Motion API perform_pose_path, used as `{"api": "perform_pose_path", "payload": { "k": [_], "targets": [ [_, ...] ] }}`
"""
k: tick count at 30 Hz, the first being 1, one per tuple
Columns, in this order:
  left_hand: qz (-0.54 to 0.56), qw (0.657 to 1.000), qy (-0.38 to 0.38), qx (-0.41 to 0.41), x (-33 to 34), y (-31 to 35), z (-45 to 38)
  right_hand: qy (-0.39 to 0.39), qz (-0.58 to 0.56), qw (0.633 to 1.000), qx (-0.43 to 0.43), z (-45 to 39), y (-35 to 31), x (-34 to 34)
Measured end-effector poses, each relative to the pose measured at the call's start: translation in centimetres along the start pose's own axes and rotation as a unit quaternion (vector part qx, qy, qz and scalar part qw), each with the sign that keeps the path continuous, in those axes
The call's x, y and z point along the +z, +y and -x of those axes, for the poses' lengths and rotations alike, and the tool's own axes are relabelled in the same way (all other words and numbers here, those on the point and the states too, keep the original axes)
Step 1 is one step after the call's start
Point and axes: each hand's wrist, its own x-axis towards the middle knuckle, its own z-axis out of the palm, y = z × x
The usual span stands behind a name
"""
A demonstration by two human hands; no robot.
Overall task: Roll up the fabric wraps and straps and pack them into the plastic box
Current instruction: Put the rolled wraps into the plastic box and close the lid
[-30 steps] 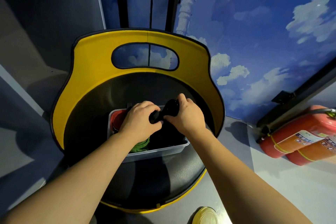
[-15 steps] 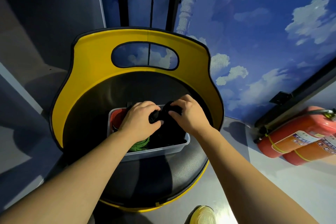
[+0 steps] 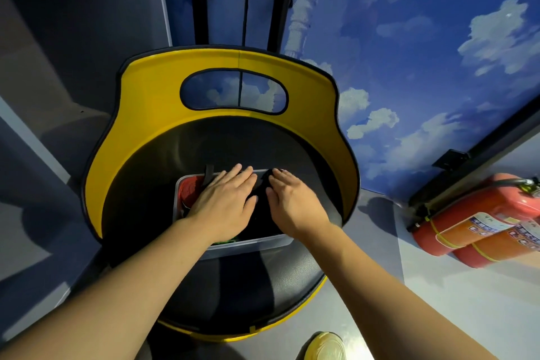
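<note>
A clear plastic box (image 3: 251,245) sits on the black seat of a yellow-backed chair (image 3: 152,102). Inside it lie black fabric wraps (image 3: 261,184), a red roll (image 3: 190,190) at the left end and a bit of green strap (image 3: 223,242) near the front wall. A black strap end (image 3: 209,175) sticks up over the far left rim. My left hand (image 3: 225,202) lies flat with straight fingers on the black fabric. Beside it, my right hand (image 3: 292,203) presses flat on the same fabric. Most of the box's contents are hidden under both hands.
Two red fire extinguishers (image 3: 479,219) lie on the floor at the right. A wall painted with blue sky and clouds (image 3: 409,67) rises behind the chair. A yellow shoe tip (image 3: 324,345) shows at the bottom edge. Grey panels (image 3: 43,96) stand at the left.
Both hands gripped a black wrap above the box before. Now they have let it go and lie flat with straight fingers, pressing the fabric down into the box.
</note>
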Motion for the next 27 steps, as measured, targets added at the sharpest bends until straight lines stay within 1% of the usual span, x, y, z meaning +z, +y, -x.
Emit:
{"api": "perform_pose_path", "payload": {
  "k": [3, 11, 15, 17, 18, 20, 22, 24, 27],
  "targets": [
    [-0.012, 1.0, -0.024, -0.003, 0.2, 0.3, 0.5, -0.046, -0.006, 0.999, 0.027, 1.0, -0.2, 0.8],
    [-0.023, 0.999, -0.037, -0.002, 0.4, 0.2, -0.3, -0.066, -0.004, 0.997, 0.029, 0.4, 0.1, 0.6],
    [-0.015, 1.0, -0.026, -0.005, 0.0, 0.3, 0.2, -0.085, 0.011, 0.996, 0.014, 0.7, 0.0, 0.0],
    [-0.019, 1.0, -0.008, -0.01, -0.7, 0.3, 1.1, -0.073, 0.003, 0.997, 0.01, 1.1, -0.1, -0.3],
    [-0.031, 0.999, 0.009, -0.021, -1.0, 0.2, 1.7, -0.058, -0.001, 0.998, 0.011, 1.2, -0.1, -0.5],
    [-0.069, 0.994, 0.045, -0.067, -1.7, -0.2, 2.9, -0.035, -0.001, 0.999, 0.021, 1.4, 0.0, -0.6],
    [-0.089, 0.986, 0.06, -0.124, -2.0, -0.7, 3.8, -0.034, 0.004, 0.999, 0.028, 1.4, 0.1, -0.5],
    [-0.064, 0.983, 0.042, -0.165, -1.8, -1.2, 4.4, -0.05, 0.008, 0.998, 0.024, 1.3, -0.1, -0.3],
    [-0.034, 0.984, -0.002, -0.173, -0.8, -1.2, 4.5, -0.077, 0.018, 0.997, 0.013, 1.0, -0.7, 0.3]
  ]
}}
